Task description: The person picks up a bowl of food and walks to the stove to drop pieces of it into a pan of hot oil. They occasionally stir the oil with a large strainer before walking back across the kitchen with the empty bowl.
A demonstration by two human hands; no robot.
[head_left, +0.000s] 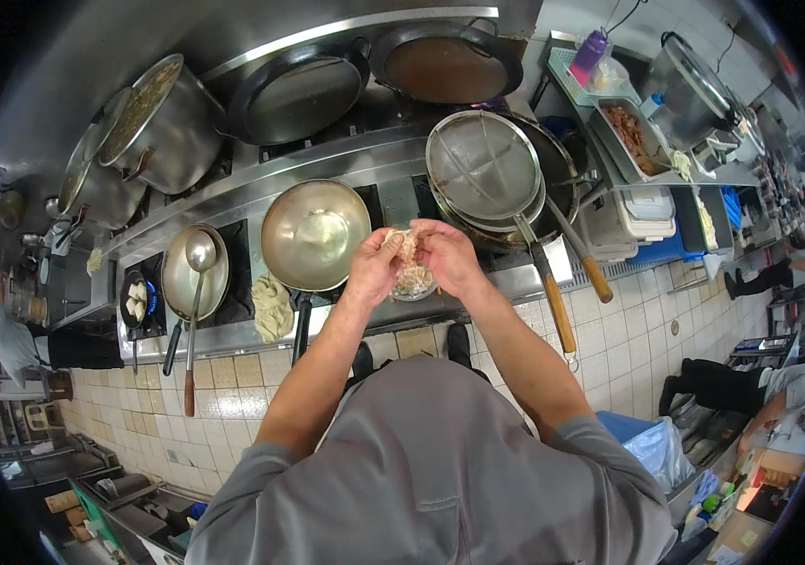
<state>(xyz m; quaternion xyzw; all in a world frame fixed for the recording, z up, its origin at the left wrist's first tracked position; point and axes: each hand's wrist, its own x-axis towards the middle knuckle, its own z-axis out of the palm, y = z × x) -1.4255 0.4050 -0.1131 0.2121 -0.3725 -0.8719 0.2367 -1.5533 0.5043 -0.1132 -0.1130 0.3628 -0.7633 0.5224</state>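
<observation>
Together, the bare left hand [376,266] and bare right hand [449,256] pinch a pale, crumbly-coated piece [408,247]. Just below sits a small round bowl [414,294].

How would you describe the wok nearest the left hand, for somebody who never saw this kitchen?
On the steel stove, look along the front row. Beside the left hand sits a shiny wok; it bears no ladle or strainer, unlike the two beside it.

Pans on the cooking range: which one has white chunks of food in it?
The small black pan at the far left; white chunks lie in it, while the wide silver wok nearest the left hand shows only bare metal.
</observation>
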